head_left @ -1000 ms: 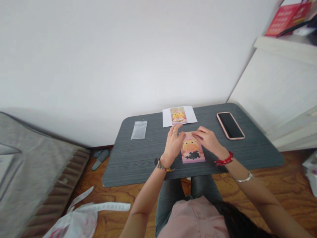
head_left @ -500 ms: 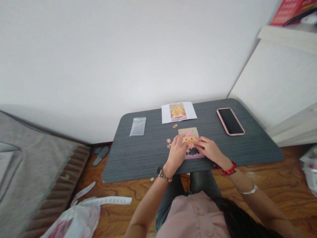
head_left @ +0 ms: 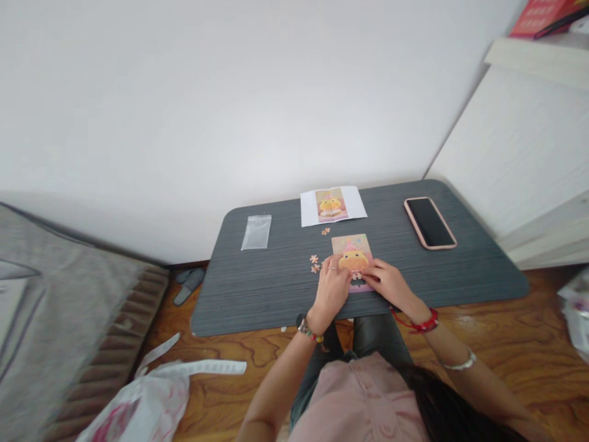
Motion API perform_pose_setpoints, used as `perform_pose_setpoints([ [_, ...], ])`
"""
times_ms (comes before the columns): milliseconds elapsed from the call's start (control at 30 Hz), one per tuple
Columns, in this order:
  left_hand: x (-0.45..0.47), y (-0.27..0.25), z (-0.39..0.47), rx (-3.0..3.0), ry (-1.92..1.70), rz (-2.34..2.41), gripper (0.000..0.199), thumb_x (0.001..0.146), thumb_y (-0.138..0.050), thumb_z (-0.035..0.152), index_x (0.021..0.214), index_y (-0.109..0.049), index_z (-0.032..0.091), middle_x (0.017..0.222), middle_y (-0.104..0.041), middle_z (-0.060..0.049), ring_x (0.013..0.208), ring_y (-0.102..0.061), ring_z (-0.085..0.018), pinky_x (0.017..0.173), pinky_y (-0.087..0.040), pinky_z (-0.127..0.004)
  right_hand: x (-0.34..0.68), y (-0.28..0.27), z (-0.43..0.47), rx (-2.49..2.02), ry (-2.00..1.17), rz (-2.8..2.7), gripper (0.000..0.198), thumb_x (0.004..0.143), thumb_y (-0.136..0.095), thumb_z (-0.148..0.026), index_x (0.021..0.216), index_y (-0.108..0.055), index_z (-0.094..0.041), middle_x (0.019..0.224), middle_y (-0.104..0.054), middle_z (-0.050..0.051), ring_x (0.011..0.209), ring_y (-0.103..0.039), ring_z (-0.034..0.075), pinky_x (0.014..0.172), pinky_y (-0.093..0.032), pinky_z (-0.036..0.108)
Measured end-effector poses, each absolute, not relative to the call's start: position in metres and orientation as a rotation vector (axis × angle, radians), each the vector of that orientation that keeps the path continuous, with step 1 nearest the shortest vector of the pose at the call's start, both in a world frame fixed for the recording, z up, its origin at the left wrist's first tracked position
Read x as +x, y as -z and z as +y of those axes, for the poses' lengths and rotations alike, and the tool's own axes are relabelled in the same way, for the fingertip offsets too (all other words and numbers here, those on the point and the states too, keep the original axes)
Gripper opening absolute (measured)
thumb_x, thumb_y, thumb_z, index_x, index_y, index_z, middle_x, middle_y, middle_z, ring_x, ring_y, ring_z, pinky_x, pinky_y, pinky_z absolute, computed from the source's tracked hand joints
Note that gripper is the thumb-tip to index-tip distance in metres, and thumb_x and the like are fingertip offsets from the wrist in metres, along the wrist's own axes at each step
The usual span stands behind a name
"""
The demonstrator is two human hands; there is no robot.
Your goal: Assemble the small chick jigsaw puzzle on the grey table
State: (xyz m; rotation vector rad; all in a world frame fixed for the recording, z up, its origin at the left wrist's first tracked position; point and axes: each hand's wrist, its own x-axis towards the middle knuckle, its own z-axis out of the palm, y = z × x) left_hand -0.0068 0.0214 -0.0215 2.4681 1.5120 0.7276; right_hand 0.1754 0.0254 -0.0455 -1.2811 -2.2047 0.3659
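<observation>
A small jigsaw puzzle [head_left: 352,242] with a yellow cartoon character in a pink hat lies near the table's front edge. Dark gaps show in its lower part, between my hands. My left hand [head_left: 334,281] grips the puzzle's left side, fingers bent over it and the thumb pointing inward. From the lower right, my right hand [head_left: 387,282] pinches a pinkish puzzle piece [head_left: 356,276] at the gap; its fingertips partly cover it. Loose puzzle pieces [head_left: 315,264] lie left of my left hand, and more pieces [head_left: 326,231] sit above the puzzle.
A white sheet with the reference picture [head_left: 332,205] lies behind the puzzle on the dark table [head_left: 257,288]. To the left is a clear plastic bag [head_left: 256,232]; to the right, a pink-cased phone [head_left: 431,223]. A white wall [head_left: 276,92] stands behind, a white cabinet [head_left: 543,147] at right.
My right hand has shifted slightly down and left over the puzzle's lower part, where less of the dark gap now shows. More of the character's face is uncovered. The view moved slightly.
</observation>
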Motion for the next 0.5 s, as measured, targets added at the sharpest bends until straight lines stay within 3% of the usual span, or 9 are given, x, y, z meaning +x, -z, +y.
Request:
perform_pose_setpoints([
  [500, -0.0042, 0.0209, 0.0191, 2.438, -0.739, 1.574, 0.011, 0.081, -0.051, 0.014, 0.075, -0.060, 0.018, 0.115, -0.047, -0.010, 0.107, -0.043, -0.024, 0.092, -0.043, -0.044, 0.1717, 0.0396, 0.0236, -1.332, -0.383, -2.188, 0.019, 0.085, -0.049, -0.025, 0.082, -0.067, -0.019, 0.083, -0.061, 0.005, 0.077, -0.059, 0.017, 0.069, -0.049, 0.028],
])
